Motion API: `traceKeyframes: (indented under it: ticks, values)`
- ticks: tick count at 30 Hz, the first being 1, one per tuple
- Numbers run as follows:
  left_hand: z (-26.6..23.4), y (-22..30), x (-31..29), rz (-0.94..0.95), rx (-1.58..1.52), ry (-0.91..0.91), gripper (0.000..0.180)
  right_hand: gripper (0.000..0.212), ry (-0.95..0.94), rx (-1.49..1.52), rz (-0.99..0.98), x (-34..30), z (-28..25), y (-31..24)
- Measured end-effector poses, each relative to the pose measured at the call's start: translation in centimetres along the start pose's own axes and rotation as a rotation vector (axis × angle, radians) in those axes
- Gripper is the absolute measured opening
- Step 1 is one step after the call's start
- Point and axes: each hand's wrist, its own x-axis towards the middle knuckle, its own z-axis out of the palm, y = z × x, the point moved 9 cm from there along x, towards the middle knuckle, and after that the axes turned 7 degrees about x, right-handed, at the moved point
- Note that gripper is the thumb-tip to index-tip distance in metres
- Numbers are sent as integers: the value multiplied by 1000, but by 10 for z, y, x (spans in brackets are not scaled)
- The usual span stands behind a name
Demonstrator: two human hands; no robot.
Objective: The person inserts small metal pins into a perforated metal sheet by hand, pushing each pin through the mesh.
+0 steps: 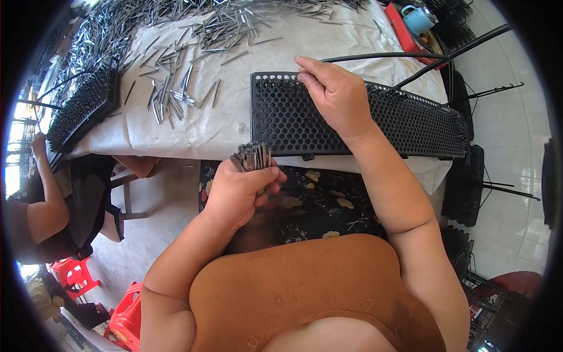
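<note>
My left hand [237,190] is wrapped round a bundle of thin metal strips [252,156], held upright at the near table edge with their ends poking out above the fingers. In front of me lies a long black rack [410,128] with rows of round holes. Over its far left part is my right hand [341,97], thumb and fingers bent together near the far rim. Whatever those fingertips may hold is too small to make out. Loose metal strips [170,100] are scattered on the pale table cover [205,132], left of the rack.
A large pile of strips [226,26] covers the far table. Black rods [410,76] run across the rack's right side. A blue mug [416,20] stands by a red tray [399,29]. At left, another person's arm [50,188] is near a second rack [85,108]. Red stools [126,317] stand lower left.
</note>
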Motion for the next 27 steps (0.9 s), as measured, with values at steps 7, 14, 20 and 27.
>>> traceKeyframes:
  ticks: [7,14,20,27]
  values:
    - [-1,-1,1,5,2,-17,10,30,-51,-27,42,0,1,0]
    - [1,1,0,3,-12,-15,11,28,-9,-24,16,-1,-3,1]
    - [2,1,-1,-27,-19,-6,9,26,-10,-27,27,-1,-7,2]
    - [2,0,-1,-32,-30,-22,10,26,-24,-8,94,-4,-9,10]
